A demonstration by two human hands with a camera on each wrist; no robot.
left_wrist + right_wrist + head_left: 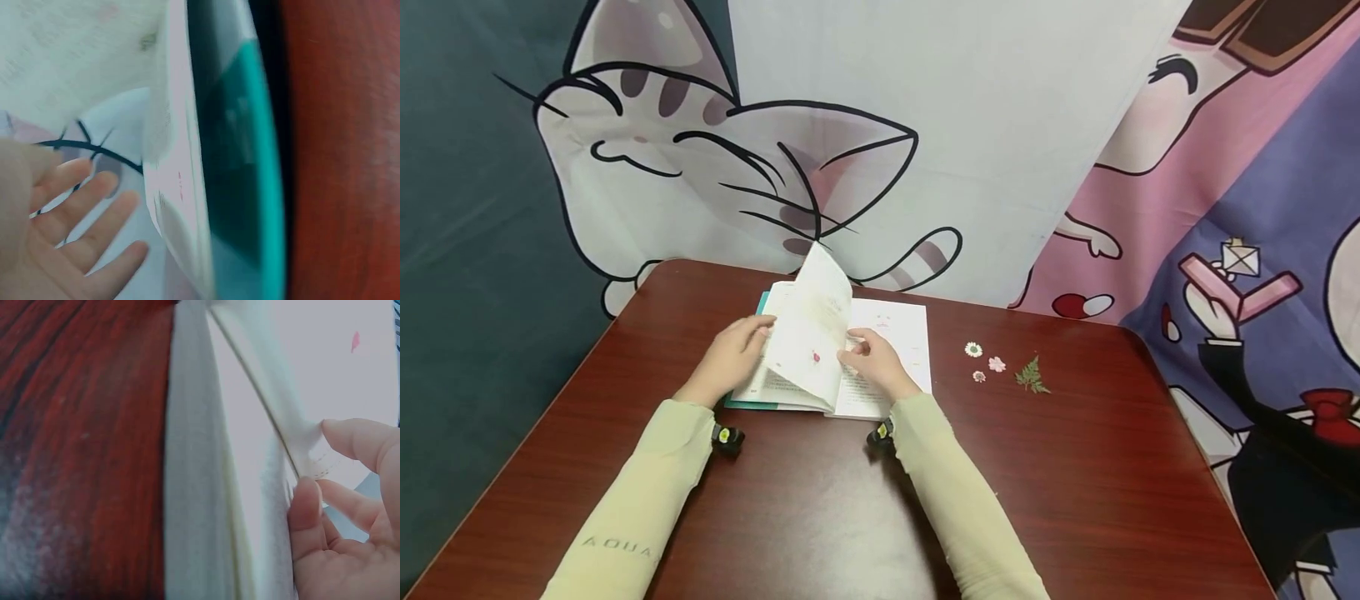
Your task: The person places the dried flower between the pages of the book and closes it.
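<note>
Open book (850,358) lies mid-tabletop (820,500); a raised page (811,333) stands between the hands. Right hand (876,362) pinches its near-right edge, left hand (733,354), fingers relaxed and straight, rests at its left.

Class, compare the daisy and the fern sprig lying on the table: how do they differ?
The daisy is round and white with a dark centre; the fern is green, feathery and pointed. The daisy lies nearer the book; the fern lies farthest from it. Both lie flat and untouched on the table.

Glossy reddish wood-grain table (820,517); matt white paper book (895,333) with smooth teal cover; printed cloth backdrop (925,125)
</note>
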